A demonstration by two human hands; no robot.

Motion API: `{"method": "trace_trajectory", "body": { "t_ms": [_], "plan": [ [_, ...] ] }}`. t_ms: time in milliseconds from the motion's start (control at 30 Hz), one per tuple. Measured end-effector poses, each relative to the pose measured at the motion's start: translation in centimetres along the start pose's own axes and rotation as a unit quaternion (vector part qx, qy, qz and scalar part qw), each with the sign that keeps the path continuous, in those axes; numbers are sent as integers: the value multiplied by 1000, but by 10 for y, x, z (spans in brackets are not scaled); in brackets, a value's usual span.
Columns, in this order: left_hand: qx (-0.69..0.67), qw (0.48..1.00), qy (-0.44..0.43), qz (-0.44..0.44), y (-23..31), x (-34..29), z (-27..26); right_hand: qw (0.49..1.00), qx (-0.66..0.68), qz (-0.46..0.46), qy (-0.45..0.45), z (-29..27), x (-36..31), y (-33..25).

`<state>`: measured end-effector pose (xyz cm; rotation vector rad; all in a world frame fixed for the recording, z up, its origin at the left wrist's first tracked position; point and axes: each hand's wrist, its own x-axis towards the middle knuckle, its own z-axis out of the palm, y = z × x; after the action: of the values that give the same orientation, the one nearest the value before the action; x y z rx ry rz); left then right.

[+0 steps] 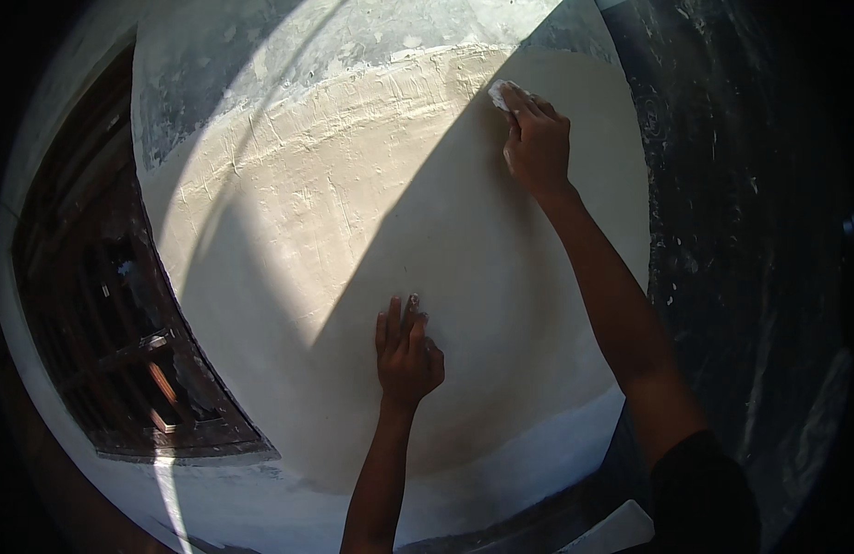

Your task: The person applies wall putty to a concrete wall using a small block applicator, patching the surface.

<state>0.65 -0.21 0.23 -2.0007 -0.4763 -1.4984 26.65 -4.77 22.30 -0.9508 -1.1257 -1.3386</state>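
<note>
And there's the right hand [539,143], clamped on a white wad [497,95] toward the wall's [482,240] upper right corner, the left hand [406,360] nearer the bottom edge, fingers apart!

The wall [307,185] over there glows cream, cut slantwise by grey shadow, mottled blue-grey at its upper edge. Along its left edge the window [122,355] is dark brown; toward the upper right corner, the wad [497,94] shows white.
</note>
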Motion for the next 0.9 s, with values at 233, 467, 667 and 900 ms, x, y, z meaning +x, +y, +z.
{"method": "trace_trajectory", "body": {
  "t_ms": [233, 467, 667, 900],
  "plan": [
    [16, 1000, -4, -10, -6, -4, -5, 952, 192, -146, -187, -40, -157, -105],
    [28, 1000, 4, 5, 2, 0, -3, 1000, 3, -1, 26, -19, 15, 40],
    [7, 1000, -8, -4, -7, -5, -3, 999, -1, 16, -33, 17, -45, 0],
    [33, 999, -6, -3, -10, -5, -8, 983, 107, -135, -66, -33, -110, -56]
  ]
}}
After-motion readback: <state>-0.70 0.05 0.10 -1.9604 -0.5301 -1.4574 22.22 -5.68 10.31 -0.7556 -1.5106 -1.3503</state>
